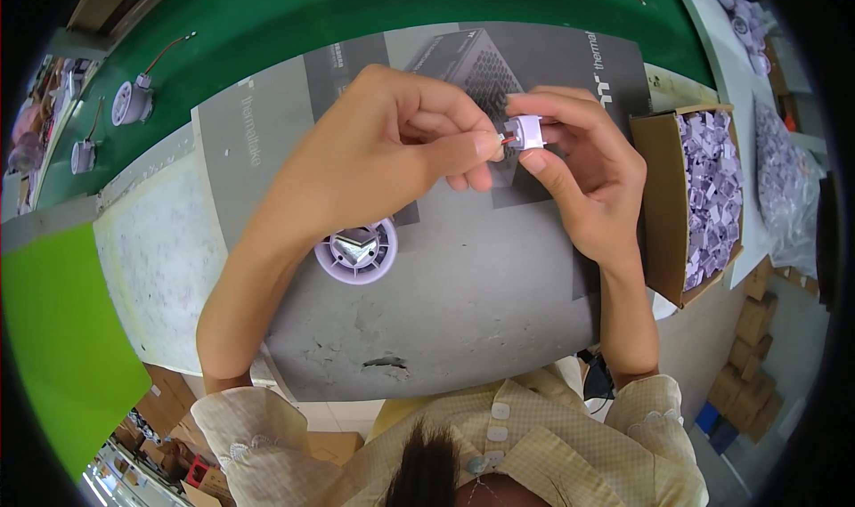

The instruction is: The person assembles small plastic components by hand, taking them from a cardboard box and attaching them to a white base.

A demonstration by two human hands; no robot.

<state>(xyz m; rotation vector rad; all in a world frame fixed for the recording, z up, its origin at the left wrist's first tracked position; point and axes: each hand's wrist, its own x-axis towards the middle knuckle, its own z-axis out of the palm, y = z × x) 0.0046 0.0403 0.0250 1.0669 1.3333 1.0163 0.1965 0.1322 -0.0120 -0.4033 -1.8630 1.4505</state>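
Above the grey printed cardboard mat [463, 284], my two hands meet. The fingertips of my left hand [383, 151] are closed in a pinch on a thin red wire [508, 139]; the wire's other end is hidden by the fingers. Between thumb and forefinger, my right hand [588, 160] grips a small white plastic housing [529, 132], its opening turned toward the wire. The wire's tip is at the housing; I cannot tell whether it sits inside. Under my left forearm lies a round lilac ribbed part [358, 253] with a shiny metallic centre, partly covered by the wrist.
An open cardboard box [655, 204] full of small pale plastic pieces [712, 195] stands right of the mat. On the green belt [258, 35] at the far left are two round white parts [132, 103] with red wires. A clear bag [784, 186] of pieces lies farther right.
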